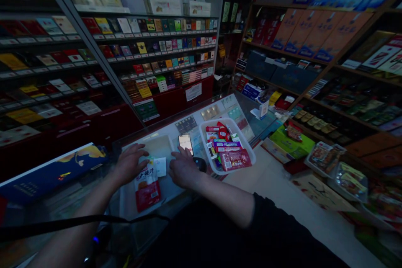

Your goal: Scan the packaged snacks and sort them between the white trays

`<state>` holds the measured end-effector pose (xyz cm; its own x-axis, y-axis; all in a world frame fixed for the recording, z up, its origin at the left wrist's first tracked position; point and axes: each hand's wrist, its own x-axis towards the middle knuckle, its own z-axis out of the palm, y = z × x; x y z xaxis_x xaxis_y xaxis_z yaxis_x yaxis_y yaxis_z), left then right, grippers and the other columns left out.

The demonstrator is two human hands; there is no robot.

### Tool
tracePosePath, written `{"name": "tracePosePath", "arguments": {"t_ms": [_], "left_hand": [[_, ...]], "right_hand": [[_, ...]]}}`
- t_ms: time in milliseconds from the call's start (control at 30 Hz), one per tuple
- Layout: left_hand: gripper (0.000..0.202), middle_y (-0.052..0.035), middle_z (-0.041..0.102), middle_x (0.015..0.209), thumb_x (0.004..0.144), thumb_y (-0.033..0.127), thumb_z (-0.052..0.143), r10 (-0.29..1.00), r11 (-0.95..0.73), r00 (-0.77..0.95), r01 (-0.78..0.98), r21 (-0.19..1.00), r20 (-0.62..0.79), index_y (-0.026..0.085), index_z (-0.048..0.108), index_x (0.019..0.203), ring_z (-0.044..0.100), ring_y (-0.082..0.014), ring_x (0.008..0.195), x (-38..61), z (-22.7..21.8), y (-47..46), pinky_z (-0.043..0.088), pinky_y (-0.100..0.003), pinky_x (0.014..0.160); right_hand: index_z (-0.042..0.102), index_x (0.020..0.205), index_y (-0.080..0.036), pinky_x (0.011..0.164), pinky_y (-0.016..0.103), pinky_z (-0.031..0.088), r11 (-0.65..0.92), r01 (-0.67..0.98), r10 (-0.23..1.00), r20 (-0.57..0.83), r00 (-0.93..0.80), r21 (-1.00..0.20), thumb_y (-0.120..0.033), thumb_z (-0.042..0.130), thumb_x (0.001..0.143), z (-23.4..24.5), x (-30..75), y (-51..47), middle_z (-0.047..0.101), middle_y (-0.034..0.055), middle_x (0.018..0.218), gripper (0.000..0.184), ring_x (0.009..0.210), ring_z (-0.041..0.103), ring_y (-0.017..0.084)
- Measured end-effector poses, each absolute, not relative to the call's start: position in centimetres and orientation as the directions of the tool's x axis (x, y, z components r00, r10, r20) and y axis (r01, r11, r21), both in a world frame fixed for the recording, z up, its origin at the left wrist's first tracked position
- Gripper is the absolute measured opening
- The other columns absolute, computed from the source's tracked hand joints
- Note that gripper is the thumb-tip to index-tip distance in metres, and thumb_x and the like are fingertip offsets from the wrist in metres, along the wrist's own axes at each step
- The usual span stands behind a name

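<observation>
My left hand (132, 161), fingers apart, is over the left part of a shallow white tray (124, 201). Its fingertips are close to the top of a red and white snack packet (147, 188) lying in the tray; contact cannot be made out. Beside that packet lies a small white packet (161, 166). My right hand (184, 170) is at the tray's right side, fingers loosely spread toward the small packet, with nothing visible in them. Just beyond it, a phone (185, 145) with a lit screen lies on the counter. A dark rounded object (200, 163) is partly hidden behind my right hand.
A white plastic basket (251, 163) of several colourful snack packets stands right of the phone. A long blue box (53, 171) lies at the left. A black strap (78, 220) crosses the lower left. Cigarette shelves (157, 33) line the back; green box (290, 142) and food trays are right.
</observation>
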<state>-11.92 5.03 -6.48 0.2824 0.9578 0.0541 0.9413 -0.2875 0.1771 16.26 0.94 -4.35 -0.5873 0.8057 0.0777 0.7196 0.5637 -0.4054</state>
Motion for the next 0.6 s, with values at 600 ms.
{"name": "tracePosePath", "arguments": {"t_ms": [600], "left_hand": [[0.016,-0.0101,0.059,0.145,0.084,0.031,0.068,0.768,-0.632,0.631,0.719,0.289,0.11,0.024,0.078,0.095,0.042,-0.0377,0.144,12.2,-5.6,7.6,0.033,-0.06,0.119]], "right_hand": [[0.079,0.105,-0.02,0.116,0.051,0.033,-0.076,0.916,0.992,0.067,0.11,-0.393,-0.031,0.062,0.091,-5.6,35.6,2.4,0.062,0.0122,0.139,0.024,0.14,0.04,0.035]]}}
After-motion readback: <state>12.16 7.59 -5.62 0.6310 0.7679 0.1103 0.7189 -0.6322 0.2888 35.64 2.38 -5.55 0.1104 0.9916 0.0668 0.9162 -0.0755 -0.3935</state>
